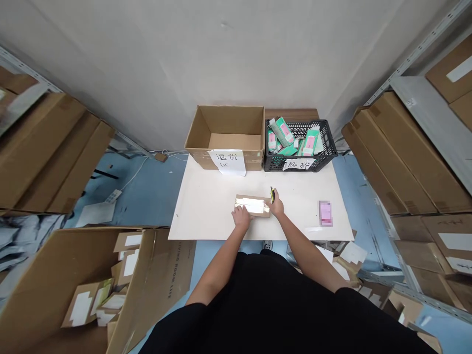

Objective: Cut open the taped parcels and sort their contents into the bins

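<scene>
A small cardboard box (252, 204) with a shiny white label on top lies on the white table (206, 206) in front of me. My left hand (241, 216) grips the box's near left side, its fingers over the edge. In my right hand (276, 205) is a yellow-and-black box cutter (272, 194), pointing up and away from me at the box's right end. Whether its blade is out is too small to tell.
Behind stand an open cardboard carton (224, 160) with a paper sign and a black plastic crate (326, 147) of green-and-pink packages. A pink card (325, 213) lies at the table's right. A large carton (155, 275) of parcels stands lower left; shelves (427, 113) flank the table.
</scene>
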A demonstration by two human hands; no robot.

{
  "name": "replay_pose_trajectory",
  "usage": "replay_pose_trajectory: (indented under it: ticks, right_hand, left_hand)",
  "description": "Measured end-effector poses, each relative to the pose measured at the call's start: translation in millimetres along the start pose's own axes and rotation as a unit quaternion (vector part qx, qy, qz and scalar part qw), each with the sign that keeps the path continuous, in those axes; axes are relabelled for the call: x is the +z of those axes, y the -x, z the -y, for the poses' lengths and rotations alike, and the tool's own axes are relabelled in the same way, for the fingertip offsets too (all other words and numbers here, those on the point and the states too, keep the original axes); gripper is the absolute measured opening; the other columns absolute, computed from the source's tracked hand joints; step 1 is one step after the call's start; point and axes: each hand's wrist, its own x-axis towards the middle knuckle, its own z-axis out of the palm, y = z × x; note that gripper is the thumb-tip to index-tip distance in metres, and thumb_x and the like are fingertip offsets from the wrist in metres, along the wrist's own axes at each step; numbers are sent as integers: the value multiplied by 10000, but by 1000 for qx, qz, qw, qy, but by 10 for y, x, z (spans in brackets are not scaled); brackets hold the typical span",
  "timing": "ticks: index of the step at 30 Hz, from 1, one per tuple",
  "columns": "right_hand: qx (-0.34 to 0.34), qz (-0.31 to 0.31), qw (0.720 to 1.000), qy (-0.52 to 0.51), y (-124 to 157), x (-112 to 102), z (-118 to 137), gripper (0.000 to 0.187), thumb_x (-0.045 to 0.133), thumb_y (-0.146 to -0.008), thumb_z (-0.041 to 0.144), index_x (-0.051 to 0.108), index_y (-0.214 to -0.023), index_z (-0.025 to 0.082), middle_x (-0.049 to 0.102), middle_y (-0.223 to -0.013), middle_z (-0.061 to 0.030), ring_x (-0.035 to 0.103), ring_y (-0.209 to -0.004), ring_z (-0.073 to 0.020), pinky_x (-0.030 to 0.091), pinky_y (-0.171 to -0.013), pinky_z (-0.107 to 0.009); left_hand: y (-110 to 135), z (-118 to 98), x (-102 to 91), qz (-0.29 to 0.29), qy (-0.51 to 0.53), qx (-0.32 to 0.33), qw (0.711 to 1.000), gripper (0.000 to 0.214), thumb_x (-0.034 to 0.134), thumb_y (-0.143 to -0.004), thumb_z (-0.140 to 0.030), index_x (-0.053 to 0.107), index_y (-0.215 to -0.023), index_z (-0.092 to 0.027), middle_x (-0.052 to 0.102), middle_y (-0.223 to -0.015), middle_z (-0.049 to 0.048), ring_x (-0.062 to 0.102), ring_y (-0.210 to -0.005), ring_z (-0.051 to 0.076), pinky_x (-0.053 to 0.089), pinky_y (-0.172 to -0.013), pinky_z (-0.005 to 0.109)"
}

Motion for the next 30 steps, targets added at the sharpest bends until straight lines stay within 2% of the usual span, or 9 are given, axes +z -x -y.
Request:
replay_pose_trajectory:
  ticks: [3, 5, 7, 9, 13, 17, 22, 28, 30]
  right_hand:
    - [14, 5, 990, -139, 83, -72, -326, 545, 441, -1049, 514, 448, -1511, 226, 750, -892, -21, 744, -736, -212, 587, -732, -305]
    - [22, 30, 976, -217, 155, -105, -540, 427, 439, -1038, 517, 506, -1353, 237, 701, -783, 31, 701, -604, -174, 576, -661, -277]
    - [28, 71, 963, -257, 207, -130, -691, 334, 554, -991, 484, 504, -1227, 253, 688, -789, 55, 693, -575, -150, 558, -627, -251]
    - [49, 117, 959, -255, 223, -154, -755, 285, 618, -969, 421, 485, -1165, 263, 680, -792, 70, 677, -535, -134, 534, -587, -232]
    - [74, 163, 965, -190, 174, -191, -674, 150, 554, -1057, 390, 503, -1058, 249, 611, -670, 94, 587, -417, -101, 469, -508, -195]
    - [59, 180, 970, -154, 105, -198, -524, 271, 486, -1110, 381, 496, -887, 227, 578, -590, 79, 555, -380, -86, 421, -478, -181]
    - [65, 193, 964, -172, 96, -169, -443, 285, 485, -1114, 383, 482, -868, 237, 520, -511, 98, 520, -354, -95, 398, -455, -183]
    - [65, 246, 955, -149, 264, -270, -595, 309, 557, -1089, 441, 507, -863, 237, 514, -491, 92, 481, -337, -102, 363, -419, -192]
    - [68, 240, 957, -146, 332, -321, -679, 331, 564, -1084, 481, 517, -867, 235, 526, -509, 86, 484, -347, -98, 367, -422, -189]
  left_hand:
    - [-136, -11, -55, -7, -26, 107, 994, 768, 628, -996, -472, 379, -1691, -259, 331, -1751, 163, 235, -1619, 422, 370, -1226, 562]
    - [-230, -52, -55, 15, -36, 165, 985, 730, 591, -1020, -408, 338, -1703, -345, 252, -1798, 77, 156, -1659, 372, 332, -1258, 556]
    - [-288, -104, -15, 21, -39, 172, 984, 673, 522, -1051, -378, 344, -1700, -361, 226, -1808, 56, 133, -1670, 355, 309, -1273, 560]
    - [-306, -143, 41, 8, -38, 156, 987, 644, 476, -1066, -369, 357, -1698, -343, 216, -1809, 69, 133, -1670, 361, 305, -1277, 568]
    - [-291, -152, 104, 3, -40, 148, 988, 647, 466, -1067, -367, 342, -1702, -356, 207, -1811, 68, 159, -1664, 371, 317, -1275, 583]
    - [-293, -129, 101, 5, -48, 149, 988, 654, 480, -1063, -369, 341, -1702, -353, 212, -1809, 74, 171, -1662, 373, 333, -1270, 576]
    - [-315, -107, 114, 10, -61, 154, 986, 659, 499, -1061, -374, 340, -1700, -364, 233, -1804, 71, 178, -1661, 364, 331, -1267, 583]
    - [-312, -112, 96, 22, -72, 155, 985, 660, 517, -1053, -389, 350, -1692, -383, 259, -1797, 63, 196, -1654, 368, 336, -1263, 571]
    - [-300, -123, 50, 19, -75, 152, 985, 656, 521, -1053, -392, 362, -1688, -371, 263, -1794, 70, 199, -1649, 369, 352, -1254, 554]
